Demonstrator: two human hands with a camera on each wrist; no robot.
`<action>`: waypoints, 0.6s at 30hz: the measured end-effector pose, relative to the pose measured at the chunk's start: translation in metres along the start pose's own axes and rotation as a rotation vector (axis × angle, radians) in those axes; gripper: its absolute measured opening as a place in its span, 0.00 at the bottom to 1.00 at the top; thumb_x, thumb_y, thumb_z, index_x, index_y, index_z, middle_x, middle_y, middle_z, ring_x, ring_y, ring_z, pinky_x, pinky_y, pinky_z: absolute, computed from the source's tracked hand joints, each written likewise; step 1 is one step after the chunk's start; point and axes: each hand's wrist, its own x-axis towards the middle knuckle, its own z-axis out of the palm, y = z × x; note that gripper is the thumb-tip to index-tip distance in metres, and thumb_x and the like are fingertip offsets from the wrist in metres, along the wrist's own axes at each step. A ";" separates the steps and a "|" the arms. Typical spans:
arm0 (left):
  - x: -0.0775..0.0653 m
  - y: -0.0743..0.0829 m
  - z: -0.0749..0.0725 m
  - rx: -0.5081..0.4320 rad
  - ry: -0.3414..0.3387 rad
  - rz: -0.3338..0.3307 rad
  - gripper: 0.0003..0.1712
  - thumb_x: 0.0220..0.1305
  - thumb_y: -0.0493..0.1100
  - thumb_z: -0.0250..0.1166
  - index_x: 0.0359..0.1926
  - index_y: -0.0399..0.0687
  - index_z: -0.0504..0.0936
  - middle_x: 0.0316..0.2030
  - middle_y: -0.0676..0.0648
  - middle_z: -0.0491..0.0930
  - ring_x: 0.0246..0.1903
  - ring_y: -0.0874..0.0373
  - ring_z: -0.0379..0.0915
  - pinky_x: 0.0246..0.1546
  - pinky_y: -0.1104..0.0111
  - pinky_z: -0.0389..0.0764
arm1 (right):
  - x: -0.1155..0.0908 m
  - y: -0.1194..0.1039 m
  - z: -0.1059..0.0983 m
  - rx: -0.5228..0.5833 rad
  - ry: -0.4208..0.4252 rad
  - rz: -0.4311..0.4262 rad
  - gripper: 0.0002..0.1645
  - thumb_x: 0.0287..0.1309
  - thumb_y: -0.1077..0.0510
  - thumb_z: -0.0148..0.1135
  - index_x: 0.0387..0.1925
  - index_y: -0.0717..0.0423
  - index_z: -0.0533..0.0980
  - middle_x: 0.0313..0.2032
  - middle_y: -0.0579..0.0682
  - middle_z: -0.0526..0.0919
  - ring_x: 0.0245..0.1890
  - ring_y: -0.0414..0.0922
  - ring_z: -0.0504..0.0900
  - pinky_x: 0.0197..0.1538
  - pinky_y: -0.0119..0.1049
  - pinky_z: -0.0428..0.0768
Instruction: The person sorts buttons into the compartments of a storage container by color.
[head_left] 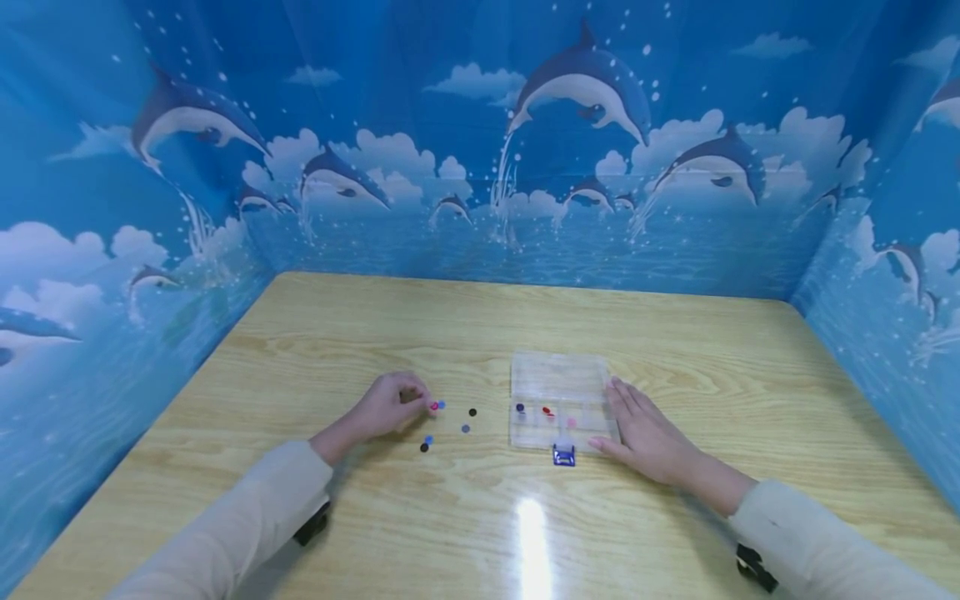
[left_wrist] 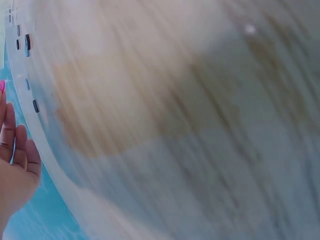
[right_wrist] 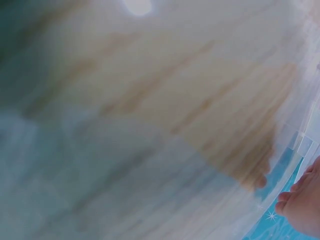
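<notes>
At the left of the loose pieces, my left hand [head_left: 390, 406] pinches a small magenta button-like disc [left_wrist: 2, 86] between thumb and fingertips. A blue disc [head_left: 442, 405] shows right beside those fingertips. My right hand [head_left: 652, 433] rests at the right side of a clear compartment box [head_left: 558, 375], fingers fairly straight along its edge and thumb at the front corner. The box lies with its lid folded back. Inside its front compartments are a dark disc [head_left: 520, 407], red discs [head_left: 547, 411] and a pink disc [head_left: 572, 423].
Between left hand and box lie loose discs: a black one [head_left: 472, 412], a dark blue one [head_left: 466, 428], and a blue one [head_left: 429, 439] close to another black one [head_left: 424, 447]. A blue clasp [head_left: 564, 456] sticks out at the box's front. Dolphin-print curtains border the wooden table [head_left: 420, 533].
</notes>
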 end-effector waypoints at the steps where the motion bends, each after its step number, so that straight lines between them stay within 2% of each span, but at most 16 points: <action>1: 0.000 0.001 0.000 0.000 0.002 0.000 0.02 0.55 0.35 0.64 0.28 0.42 0.82 0.32 0.46 0.81 0.28 0.63 0.67 0.28 0.77 0.71 | 0.000 0.000 0.000 -0.001 0.002 -0.002 0.51 0.62 0.38 0.49 0.66 0.75 0.48 0.68 0.71 0.48 0.68 0.65 0.50 0.68 0.56 0.51; 9: 0.002 0.007 0.003 0.015 0.023 0.028 0.04 0.55 0.35 0.64 0.25 0.41 0.82 0.31 0.45 0.81 0.32 0.60 0.71 0.32 0.76 0.72 | 0.000 -0.001 0.000 -0.010 0.019 -0.013 0.50 0.62 0.38 0.49 0.65 0.76 0.49 0.67 0.72 0.50 0.68 0.65 0.52 0.68 0.56 0.53; 18: 0.005 0.011 0.007 -0.020 0.019 0.003 0.03 0.55 0.35 0.63 0.27 0.42 0.82 0.32 0.45 0.81 0.33 0.59 0.73 0.34 0.76 0.75 | -0.001 -0.001 -0.001 -0.014 0.019 -0.015 0.50 0.62 0.38 0.49 0.65 0.76 0.49 0.67 0.72 0.50 0.68 0.65 0.52 0.68 0.56 0.53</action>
